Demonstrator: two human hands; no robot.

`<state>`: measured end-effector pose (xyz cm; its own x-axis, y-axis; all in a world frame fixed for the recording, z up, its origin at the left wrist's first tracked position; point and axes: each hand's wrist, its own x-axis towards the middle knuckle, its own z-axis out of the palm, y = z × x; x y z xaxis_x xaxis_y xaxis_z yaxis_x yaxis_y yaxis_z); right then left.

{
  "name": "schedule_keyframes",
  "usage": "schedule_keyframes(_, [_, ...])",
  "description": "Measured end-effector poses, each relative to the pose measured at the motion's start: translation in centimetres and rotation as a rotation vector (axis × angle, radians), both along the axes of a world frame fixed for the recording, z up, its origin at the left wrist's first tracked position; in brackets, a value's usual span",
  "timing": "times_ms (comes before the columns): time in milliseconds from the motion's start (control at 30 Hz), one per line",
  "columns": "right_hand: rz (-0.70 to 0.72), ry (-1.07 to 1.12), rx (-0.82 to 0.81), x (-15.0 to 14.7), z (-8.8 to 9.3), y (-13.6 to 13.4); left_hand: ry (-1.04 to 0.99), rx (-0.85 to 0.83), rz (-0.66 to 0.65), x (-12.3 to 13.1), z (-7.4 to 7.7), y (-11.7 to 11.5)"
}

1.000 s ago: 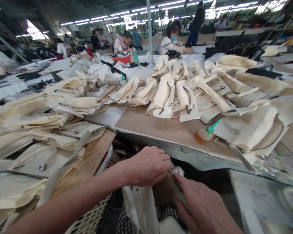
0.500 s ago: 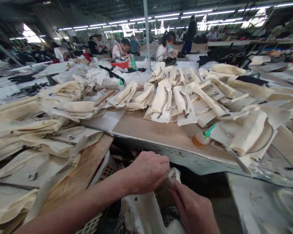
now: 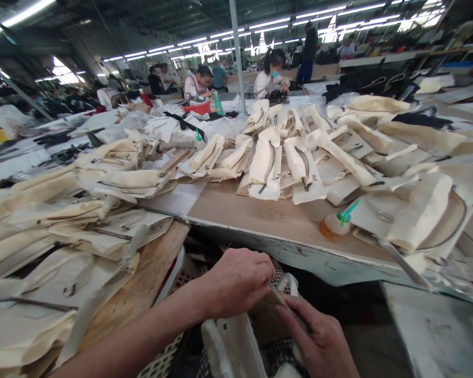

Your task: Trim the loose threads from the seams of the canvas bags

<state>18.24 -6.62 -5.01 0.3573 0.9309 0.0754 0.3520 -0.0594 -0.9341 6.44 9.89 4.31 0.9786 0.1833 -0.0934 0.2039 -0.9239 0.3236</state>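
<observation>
My left hand is closed, its fingertips pinching the top edge of a cream fabric piece with dark checked cloth along it. Just below and to the right, my right hand grips the same edge, thumb on the near side and fingers behind. The piece hangs in front of me, below the table's front edge, with a stiff pale panel facing up and more checked cloth low down. What lies inside the left fist is hidden.
The table holds several cream sewn pieces with dark zippers. A glue bottle with a green nozzle stands near its edge. At left, a wooden board bears more pieces, beside a white plastic basket. Co-workers sit farther back.
The view has shifted slightly, so the tables appear farther right. My right hand has moved a little down and right along the edge; the left keeps its pinch.
</observation>
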Motion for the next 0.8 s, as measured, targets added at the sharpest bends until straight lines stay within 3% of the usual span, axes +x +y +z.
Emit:
schedule_keyframes(367, [0.084,-0.058,0.136,-0.4,0.2,0.2,-0.025,-0.077,0.011,-0.5,0.3,-0.1])
schedule_keyframes(567, [0.183,-0.277,0.194,0.0,0.3,0.5,-0.071,-0.163,0.025,-1.1,0.8,-0.4])
schedule_keyframes(800, [0.302,-0.448,0.192,0.5,0.7,1.7,-0.068,-0.109,0.038,-1.1,0.5,-0.8])
